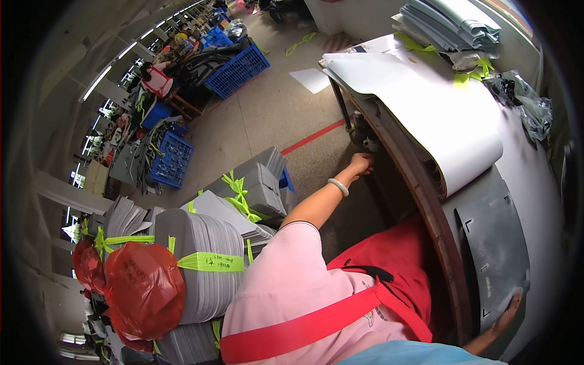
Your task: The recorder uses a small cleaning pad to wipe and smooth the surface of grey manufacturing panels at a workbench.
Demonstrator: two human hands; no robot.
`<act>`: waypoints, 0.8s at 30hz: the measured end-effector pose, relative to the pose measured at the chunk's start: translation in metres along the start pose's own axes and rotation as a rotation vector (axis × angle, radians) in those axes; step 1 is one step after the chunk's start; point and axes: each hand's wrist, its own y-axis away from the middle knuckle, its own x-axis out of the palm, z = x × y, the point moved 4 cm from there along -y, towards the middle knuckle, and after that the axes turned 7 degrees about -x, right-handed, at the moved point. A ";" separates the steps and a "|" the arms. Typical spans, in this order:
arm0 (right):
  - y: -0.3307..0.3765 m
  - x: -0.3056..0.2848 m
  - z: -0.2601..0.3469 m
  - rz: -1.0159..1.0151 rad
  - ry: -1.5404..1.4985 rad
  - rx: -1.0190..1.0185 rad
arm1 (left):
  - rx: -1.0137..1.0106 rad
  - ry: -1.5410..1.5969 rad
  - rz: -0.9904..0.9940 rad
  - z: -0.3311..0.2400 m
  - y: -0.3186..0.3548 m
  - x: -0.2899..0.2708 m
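My left arm, with a pale bangle at the wrist, reaches out past the table's edge. My left hand (362, 163) is closed, its fingers curled in; whatever they hold, if anything, is hidden. It is nearest to the shadowed space beside the table leg. My right hand (506, 315) grips the near edge of a dark grey template plate (496, 234) lying on the table. The plate has small angled cut-outs and smudged pale marks. Beyond it, a large white sheet (426, 109) spreads over the table, its near end curling into a roll.
The wooden table edge (420, 207) curves along my front. Stacks of grey cut sheets (201, 261), tied with yellow-green strips, stand to my left with a red plastic bag (145, 289). Blue crates (238, 70) sit farther off. Folded grey sheets (447, 24) lie at the table's far end.
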 end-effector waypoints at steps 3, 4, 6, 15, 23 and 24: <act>-0.005 0.007 0.001 0.029 0.085 0.042 | 0.069 -0.232 0.164 0.040 0.042 0.032; -0.011 -0.004 -0.005 0.048 0.024 0.059 | 0.216 -0.399 0.208 0.037 0.058 0.053; 0.000 -0.013 0.005 0.051 -0.055 0.115 | 0.764 -0.688 0.265 0.016 0.103 0.085; -0.003 0.013 0.060 0.104 0.302 0.205 | 1.009 -0.610 0.898 -0.118 0.288 0.187; -0.001 0.022 0.065 0.151 0.445 0.085 | 1.420 -0.903 0.588 -0.118 0.271 0.269; 0.000 0.022 0.064 0.140 0.454 0.105 | 1.390 -0.971 0.610 -0.119 0.269 0.269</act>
